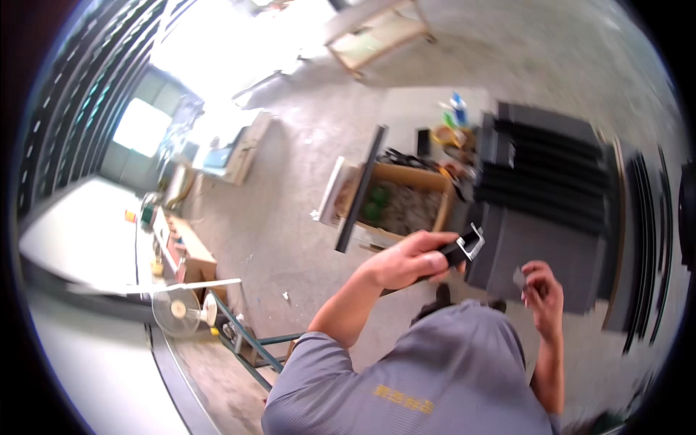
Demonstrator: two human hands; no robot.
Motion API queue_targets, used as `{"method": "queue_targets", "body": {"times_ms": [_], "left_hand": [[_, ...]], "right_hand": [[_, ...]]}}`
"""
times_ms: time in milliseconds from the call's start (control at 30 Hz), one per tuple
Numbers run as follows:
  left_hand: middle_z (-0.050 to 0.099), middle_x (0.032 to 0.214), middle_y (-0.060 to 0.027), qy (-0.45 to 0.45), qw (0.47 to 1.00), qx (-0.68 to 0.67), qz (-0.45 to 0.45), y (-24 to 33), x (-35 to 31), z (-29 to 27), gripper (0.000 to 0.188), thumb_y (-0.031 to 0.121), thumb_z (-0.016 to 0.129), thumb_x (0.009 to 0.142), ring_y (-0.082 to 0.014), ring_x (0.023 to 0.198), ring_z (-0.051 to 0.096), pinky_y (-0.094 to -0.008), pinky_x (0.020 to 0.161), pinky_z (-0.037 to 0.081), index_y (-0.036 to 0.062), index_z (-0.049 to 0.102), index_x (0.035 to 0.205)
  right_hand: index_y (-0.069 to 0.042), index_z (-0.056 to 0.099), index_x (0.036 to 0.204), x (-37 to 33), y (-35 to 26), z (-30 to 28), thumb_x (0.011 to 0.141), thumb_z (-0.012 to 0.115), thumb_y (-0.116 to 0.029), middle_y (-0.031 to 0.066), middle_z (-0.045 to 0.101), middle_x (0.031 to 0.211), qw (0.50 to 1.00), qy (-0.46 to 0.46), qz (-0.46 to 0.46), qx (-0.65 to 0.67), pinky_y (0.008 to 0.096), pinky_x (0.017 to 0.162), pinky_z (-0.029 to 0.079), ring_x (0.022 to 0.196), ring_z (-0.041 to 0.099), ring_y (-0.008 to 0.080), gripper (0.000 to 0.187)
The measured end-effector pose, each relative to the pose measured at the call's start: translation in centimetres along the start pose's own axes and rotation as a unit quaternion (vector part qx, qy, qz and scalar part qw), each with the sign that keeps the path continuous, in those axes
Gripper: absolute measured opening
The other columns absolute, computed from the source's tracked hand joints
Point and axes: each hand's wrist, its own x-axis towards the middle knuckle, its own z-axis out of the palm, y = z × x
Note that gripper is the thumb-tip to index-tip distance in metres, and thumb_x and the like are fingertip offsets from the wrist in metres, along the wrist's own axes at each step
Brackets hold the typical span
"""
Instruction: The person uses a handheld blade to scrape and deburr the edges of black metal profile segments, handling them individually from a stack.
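Background only: wooden crate [403,199] on the concrete floor [290,188], green bottles and debris inside, long black bar [360,190] leaning across its left side. Stack of black profiles [544,167] just right of the crate, thin black strips [645,246] further right. Blue-capped bottle [458,109] behind the crate. Pedestal fan [177,310] lower left by a workbench [190,250]. Wooden frame [377,32] at top.

Your left hand [406,262] covers most of the black profile piece [464,249], so you see only its open end. The small grey part [519,278] in your right hand [542,288] is too blurred to identify. The wooden crate's [406,199] contents are indistinct.
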Motion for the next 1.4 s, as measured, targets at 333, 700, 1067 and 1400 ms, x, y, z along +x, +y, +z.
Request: {"method": "queue_targets", "body": {"times_ms": [333, 700, 1067, 1400], "left_hand": [[0.051, 0.09, -0.0016, 0.378, 0.735, -0.142, 0.545, 9.3, -8.0, -3.1, 0.06, 0.068, 0.045, 0.106, -0.0129, 0.064, 0.044, -0.0289, 0.057, 0.039, 0.009, 0.057, 0.112], [0.045, 0.077, -0.0009, 0.379, 0.666, -0.25, 0.593, -0.5, -6.8, -5.4, 0.062, 0.07, 0.045, 0.104, -0.0142, 0.061, 0.041, -0.0287, 0.056, 0.039, 0.0099, 0.054, 0.096], [0.066, 0.094, -0.0107, 0.448, 0.694, -0.472, 0.307, -15.1, 0.3, -6.5, 0.073, 0.07, 0.041, 0.105, -0.0297, 0.092, 0.065, -0.0475, 0.099, 0.056, 0.0027, 0.065, 0.122], [0.073, 0.11, -0.0196, 0.419, 0.724, -0.544, 0.062, -27.9, 7.9, -4.5, 0.092, 0.081, 0.025, 0.102, -0.038, 0.104, 0.071, -0.0528, 0.096, 0.059, -0.0027, 0.061, 0.111]], "right_hand": [[-0.005, 0.071, 0.096, 4.3, 3.3, 1.4, 0.094, 0.077, -0.007, 0.0167, 0.036, 0.168, 0.961, -0.116, 0.149, 0.202, 0.0241, 0.062, 0.06, 0.143, 0.054, 0.0329, 0.007], [-0.005, 0.067, 0.097, 3.3, 3.3, -1.3, 0.095, 0.074, -0.012, 0.0156, 0.066, 0.138, 0.972, 0.021, 0.228, 0.059, 0.0248, 0.059, 0.053, 0.073, 0.064, 0.011, 0.01], [-0.004, 0.073, 0.106, -2.3, 5.2, -8.8, 0.098, 0.075, -0.007, 0.0024, 0.075, 0.102, 0.981, 0.095, 0.142, 0.086, 0.0224, 0.061, 0.055, 0.077, 0.065, 0.0058, 0.009], [-0.003, 0.074, 0.11, -5.7, 4.3, -11.3, 0.096, 0.078, -0.008, 0.0058, 0.075, 0.1, 0.983, 0.176, 0.049, -0.011, 0.0243, 0.068, 0.056, 0.079, 0.066, 0.0077, 0.015]]}}
